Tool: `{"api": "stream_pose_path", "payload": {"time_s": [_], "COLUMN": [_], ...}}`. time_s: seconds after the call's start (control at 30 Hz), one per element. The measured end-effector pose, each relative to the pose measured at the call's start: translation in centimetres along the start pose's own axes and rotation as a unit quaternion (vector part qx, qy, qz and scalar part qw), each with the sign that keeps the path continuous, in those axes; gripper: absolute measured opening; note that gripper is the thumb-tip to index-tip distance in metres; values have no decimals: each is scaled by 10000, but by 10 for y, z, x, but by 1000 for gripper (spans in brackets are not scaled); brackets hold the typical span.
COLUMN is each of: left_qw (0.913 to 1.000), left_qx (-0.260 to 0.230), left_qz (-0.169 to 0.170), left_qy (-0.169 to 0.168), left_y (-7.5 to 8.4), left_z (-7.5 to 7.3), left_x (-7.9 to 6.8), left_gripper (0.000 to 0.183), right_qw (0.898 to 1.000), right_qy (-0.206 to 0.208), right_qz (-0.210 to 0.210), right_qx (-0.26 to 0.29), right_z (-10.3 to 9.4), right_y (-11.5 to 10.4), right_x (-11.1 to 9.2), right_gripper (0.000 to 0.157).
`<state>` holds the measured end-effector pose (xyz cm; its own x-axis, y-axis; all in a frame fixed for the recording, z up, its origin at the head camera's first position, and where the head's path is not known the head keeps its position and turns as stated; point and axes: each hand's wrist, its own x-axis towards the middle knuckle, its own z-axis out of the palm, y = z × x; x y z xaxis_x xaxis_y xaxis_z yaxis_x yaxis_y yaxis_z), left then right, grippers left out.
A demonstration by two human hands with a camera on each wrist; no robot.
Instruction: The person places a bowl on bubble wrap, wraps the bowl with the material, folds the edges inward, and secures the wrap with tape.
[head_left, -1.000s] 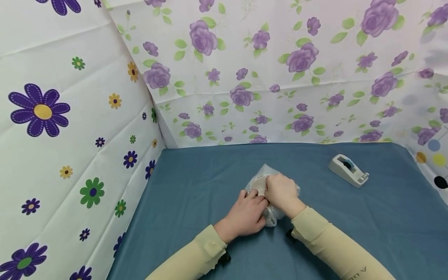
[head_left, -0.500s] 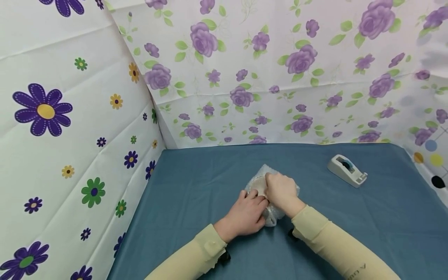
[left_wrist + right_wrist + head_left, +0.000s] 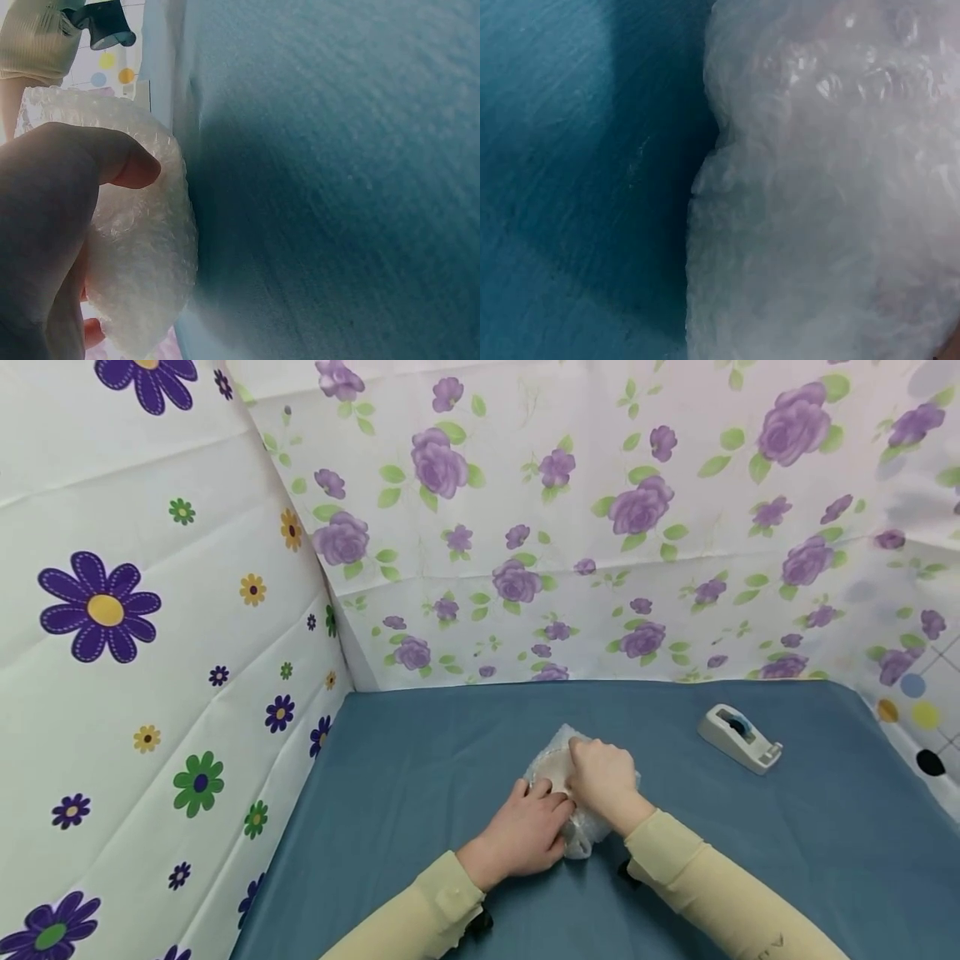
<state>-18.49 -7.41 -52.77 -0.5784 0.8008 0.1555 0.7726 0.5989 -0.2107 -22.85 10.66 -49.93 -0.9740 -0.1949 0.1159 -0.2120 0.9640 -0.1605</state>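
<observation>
A bundle of clear bubble wrap (image 3: pixel 553 762) lies on the blue cloth, with something pale and beige showing through its top; what is inside cannot be made out. My left hand (image 3: pixel 522 829) holds its near left side, fingertips on top. In the left wrist view the thumb of that left hand (image 3: pixel 52 195) presses against the bubble wrap (image 3: pixel 142 262). From the right, my right hand (image 3: pixel 604 777) grips the top with curled fingers, whose tips are partly hidden. Bubble wrap (image 3: pixel 817 210) fills much of the right wrist view.
A white tape dispenser (image 3: pixel 738 739) stands at the back right on the blue tablecloth (image 3: pixel 420 760). Flowered sheets (image 3: pixel 480 527) hang behind the table and along its left side.
The head view has tilted up slightly, so everything sits a little lower. Both hands stay on the bundle, with only slight finger movement.
</observation>
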Motion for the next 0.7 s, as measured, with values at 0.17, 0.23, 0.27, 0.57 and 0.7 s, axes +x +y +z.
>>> {"api": "stream_pose_path", "payload": {"time_s": [0.17,0.23,0.27,0.57,0.7], "left_qw": [10000,10000,9999,9994,9997], "left_qx": [5,0,37,158,-19], "left_qz": [-16,-2,10,-41,-11], "left_qy": [29,98,149,317,240], "left_y": [3,3,2,0,1], "left_z": [-1,-2,-1,0,2], "left_x": [-2,-1,-1,-1,-2], "left_gripper": [19,16,15,12,12], "right_qw": [9991,9981,9978,9985,9985], "right_qy": [-296,-388,-388,-98,-206], "right_qz": [-57,-104,-118,-339,-251], "right_qx": [284,468,520,420,448], "right_z": [0,-3,-3,-4,-4], "right_y": [9,13,15,15,14], "right_x": [-1,0,1,0,-2], "right_gripper": [38,40,40,38,38]}}
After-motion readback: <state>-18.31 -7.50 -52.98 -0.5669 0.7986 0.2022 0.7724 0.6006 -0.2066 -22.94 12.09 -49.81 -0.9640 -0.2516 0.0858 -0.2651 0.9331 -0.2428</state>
